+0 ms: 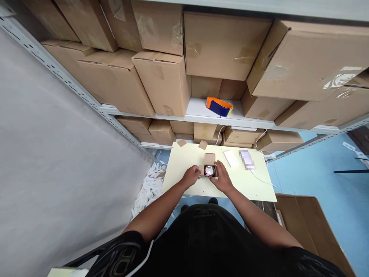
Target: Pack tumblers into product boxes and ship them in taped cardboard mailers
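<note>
A small open cardboard box (210,159) stands on the pale yellow table (184,161), its lid flap raised at the back. A shiny round object (210,170) sits in its mouth. My left hand (190,176) is closed on the box's left side. My right hand (221,177) curls round the right side, fingers touching the round object.
Two small cardboard pieces (181,143) (203,145) lie at the table's far edge, with a white card (231,158) and a cabled device (247,159) to the right. Shelves of cartons stand behind, holding an orange-blue tape dispenser (219,106). Paper scraps (150,188) litter the floor at left; a large carton (305,219) sits at right.
</note>
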`<action>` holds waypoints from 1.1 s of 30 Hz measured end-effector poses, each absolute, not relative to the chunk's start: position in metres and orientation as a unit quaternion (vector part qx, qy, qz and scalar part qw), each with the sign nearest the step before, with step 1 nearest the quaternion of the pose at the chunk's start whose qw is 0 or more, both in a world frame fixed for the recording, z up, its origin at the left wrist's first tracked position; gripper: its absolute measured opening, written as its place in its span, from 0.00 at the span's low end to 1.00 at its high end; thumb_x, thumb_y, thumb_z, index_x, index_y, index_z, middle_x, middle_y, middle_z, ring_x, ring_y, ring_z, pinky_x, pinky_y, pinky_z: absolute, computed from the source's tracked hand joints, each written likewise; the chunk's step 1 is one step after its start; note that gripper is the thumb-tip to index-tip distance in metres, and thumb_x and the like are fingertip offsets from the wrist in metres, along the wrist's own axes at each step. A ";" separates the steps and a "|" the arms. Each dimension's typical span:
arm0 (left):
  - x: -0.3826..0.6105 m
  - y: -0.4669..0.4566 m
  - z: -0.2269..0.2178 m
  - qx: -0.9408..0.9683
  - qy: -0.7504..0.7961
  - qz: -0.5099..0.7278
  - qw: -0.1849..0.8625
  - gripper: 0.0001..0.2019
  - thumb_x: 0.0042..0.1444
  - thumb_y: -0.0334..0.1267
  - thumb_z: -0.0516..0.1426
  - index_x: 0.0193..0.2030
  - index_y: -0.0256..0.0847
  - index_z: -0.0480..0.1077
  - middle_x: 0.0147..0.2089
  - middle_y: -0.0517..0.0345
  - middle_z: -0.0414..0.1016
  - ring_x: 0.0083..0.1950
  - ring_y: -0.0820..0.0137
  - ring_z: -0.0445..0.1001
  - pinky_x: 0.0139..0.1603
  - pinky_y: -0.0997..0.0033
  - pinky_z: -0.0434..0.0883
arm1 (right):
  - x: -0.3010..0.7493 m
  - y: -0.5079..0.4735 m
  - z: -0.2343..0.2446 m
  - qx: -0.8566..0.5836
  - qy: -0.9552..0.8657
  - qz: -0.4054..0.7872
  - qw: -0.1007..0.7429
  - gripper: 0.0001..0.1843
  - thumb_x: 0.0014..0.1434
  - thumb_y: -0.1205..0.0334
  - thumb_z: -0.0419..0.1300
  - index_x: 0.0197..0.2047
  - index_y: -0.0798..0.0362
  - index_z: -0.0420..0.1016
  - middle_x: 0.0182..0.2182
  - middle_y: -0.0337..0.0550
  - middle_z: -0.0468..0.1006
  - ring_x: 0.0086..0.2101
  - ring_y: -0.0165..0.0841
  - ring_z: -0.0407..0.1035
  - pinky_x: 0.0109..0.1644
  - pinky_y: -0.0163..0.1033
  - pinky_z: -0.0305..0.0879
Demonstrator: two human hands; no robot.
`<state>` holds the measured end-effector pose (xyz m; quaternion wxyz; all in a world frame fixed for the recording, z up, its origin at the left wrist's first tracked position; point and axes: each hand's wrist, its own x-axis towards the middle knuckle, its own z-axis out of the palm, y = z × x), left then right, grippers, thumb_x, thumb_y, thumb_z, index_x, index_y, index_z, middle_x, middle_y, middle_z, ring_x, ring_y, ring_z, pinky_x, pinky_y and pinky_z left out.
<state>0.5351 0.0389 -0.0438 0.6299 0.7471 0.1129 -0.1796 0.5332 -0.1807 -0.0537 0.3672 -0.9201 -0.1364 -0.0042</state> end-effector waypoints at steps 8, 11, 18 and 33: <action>0.537 0.033 -0.048 0.801 0.001 -0.121 0.586 0.09 0.60 0.42 0.56 0.40 0.42 0.74 0.45 0.56 0.76 0.42 0.67 0.76 0.45 0.66 0.74 | 0.512 -0.192 -0.069 -0.880 -0.135 0.008 0.456 0.32 0.61 0.60 0.60 0.68 0.47 0.62 0.64 0.53 0.66 0.60 0.45 0.67 0.60 0.54 0.72; 0.544 0.027 -0.049 0.843 -0.003 -0.095 0.530 0.04 0.54 0.36 0.59 0.37 0.41 0.71 0.45 0.56 0.73 0.41 0.68 0.74 0.48 0.65 0.72 | 0.512 -0.186 -0.071 -0.902 -0.174 -0.011 0.396 0.32 0.60 0.61 0.60 0.68 0.49 0.64 0.65 0.55 0.63 0.63 0.47 0.63 0.63 0.56 0.70; 0.580 0.024 -0.040 0.799 0.073 -0.185 0.568 0.42 0.40 0.31 0.68 0.65 0.42 0.61 0.63 0.46 0.69 0.53 0.60 0.73 0.50 0.62 0.72 | 0.516 -0.187 -0.072 -0.923 -0.200 -0.039 0.325 0.26 0.65 0.61 0.56 0.66 0.52 0.66 0.63 0.58 0.66 0.61 0.49 0.65 0.63 0.57 0.70; 0.529 0.043 -0.044 0.853 -0.171 -0.043 0.491 0.26 0.59 0.38 0.63 0.64 0.44 0.66 0.73 0.45 0.63 0.71 0.57 0.66 0.67 0.51 0.71 | 0.518 -0.186 -0.070 -0.910 -0.093 0.001 0.405 0.18 0.63 0.59 0.57 0.56 0.49 0.66 0.47 0.47 0.79 0.40 0.38 0.77 0.45 0.46 0.77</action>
